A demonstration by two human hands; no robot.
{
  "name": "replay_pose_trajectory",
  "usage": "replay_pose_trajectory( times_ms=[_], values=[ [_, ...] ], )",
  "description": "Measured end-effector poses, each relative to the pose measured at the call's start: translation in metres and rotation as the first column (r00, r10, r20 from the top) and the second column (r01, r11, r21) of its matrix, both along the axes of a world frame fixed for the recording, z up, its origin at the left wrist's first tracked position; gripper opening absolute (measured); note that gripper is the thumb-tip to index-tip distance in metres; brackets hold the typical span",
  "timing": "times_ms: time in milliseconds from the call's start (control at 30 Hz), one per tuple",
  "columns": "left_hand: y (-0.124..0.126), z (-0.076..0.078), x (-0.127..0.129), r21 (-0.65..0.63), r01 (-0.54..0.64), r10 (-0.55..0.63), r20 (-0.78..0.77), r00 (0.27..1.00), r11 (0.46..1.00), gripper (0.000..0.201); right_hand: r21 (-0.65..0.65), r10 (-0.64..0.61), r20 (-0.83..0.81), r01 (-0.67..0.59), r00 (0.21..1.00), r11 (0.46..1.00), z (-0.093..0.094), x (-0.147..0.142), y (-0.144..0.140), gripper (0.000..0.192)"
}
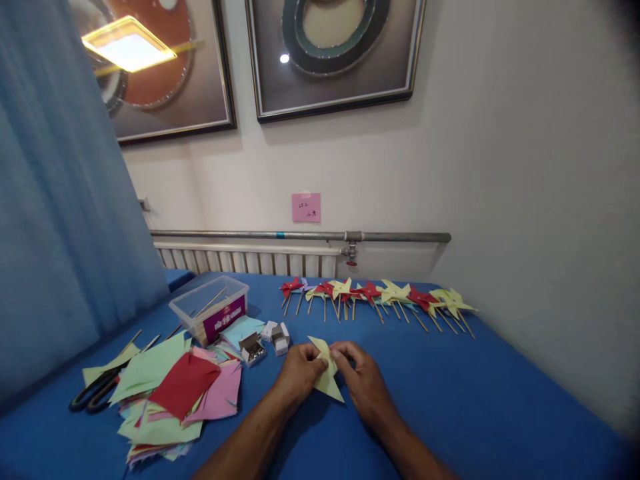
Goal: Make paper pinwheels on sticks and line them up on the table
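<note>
Both hands meet over the blue table [475,400] on a folded pale-yellow paper piece [327,380]. My left hand [297,373] pinches its left side and my right hand [363,379] pinches its upper right, fingertips nearly touching. One pointed corner of the paper sticks up between the hands, another points down toward me. Behind the hands a row of finished red and yellow paper pinwheels [380,297] on wooden sticks lies across the table.
A pile of coloured paper squares [175,393] lies at the left, with black scissors [95,393] beside it. A clear plastic box of sticks [210,308] and small open pin boxes [265,340] stand behind. Blue curtain left, white wall right, radiator behind.
</note>
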State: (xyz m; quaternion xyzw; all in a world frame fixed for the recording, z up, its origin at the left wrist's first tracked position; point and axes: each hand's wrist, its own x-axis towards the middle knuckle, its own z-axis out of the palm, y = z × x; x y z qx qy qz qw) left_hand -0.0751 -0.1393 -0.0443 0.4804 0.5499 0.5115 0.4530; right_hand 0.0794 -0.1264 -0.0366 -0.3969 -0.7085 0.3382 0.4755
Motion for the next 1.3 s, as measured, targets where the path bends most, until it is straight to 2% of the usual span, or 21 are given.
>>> replay_pose_trajectory(
  times_ms=[133,200,300,400,567,800,1100,1233,1300],
  values=[
    [-0.001,-0.002,0.0,0.018,0.05,-0.049,-0.012,0.999,0.999,0.025,-0.063,-0.072,-0.051,0.069,0.996,0.996,-0.006,0.001,0.008,0.026],
    [-0.001,-0.003,-0.001,0.028,0.066,-0.066,-0.006,0.998,0.997,0.026,-0.1,-0.092,-0.109,0.081,0.99,0.992,-0.009,0.002,0.012,0.028],
    [-0.001,-0.003,-0.002,0.035,0.082,-0.083,0.003,0.997,0.996,0.027,-0.171,-0.029,-0.114,0.009,0.993,0.985,-0.009,0.004,0.014,0.034],
    [-0.001,-0.002,-0.002,0.027,0.08,-0.08,-0.005,0.997,0.996,0.026,-0.217,0.057,-0.077,-0.072,0.995,0.973,-0.005,0.005,0.012,0.025],
    [-0.001,0.0,-0.001,0.014,0.044,-0.043,-0.053,0.998,0.999,0.023,-0.204,0.059,-0.109,-0.08,0.992,0.976,0.002,0.002,0.007,0.015],
    [0.001,-0.006,-0.002,0.032,-0.035,0.04,-0.151,0.988,0.999,0.021,-0.167,0.003,0.035,0.002,0.999,0.986,0.008,-0.003,-0.003,0.016],
    [0.0,0.0,-0.004,-0.087,0.046,-0.042,0.052,0.998,0.995,0.031,-0.159,0.043,0.019,-0.04,0.999,0.987,0.005,-0.002,-0.005,0.022],
    [0.0,0.0,-0.004,-0.083,0.046,-0.04,0.067,0.997,0.996,0.032,-0.224,0.083,-0.015,-0.084,0.996,0.971,0.004,-0.001,-0.003,0.029],
    [0.001,0.0,-0.004,-0.074,0.037,-0.033,0.054,0.998,0.997,0.031,-0.211,0.095,-0.041,-0.102,0.995,0.972,0.002,-0.001,-0.002,0.035]
  ],
)
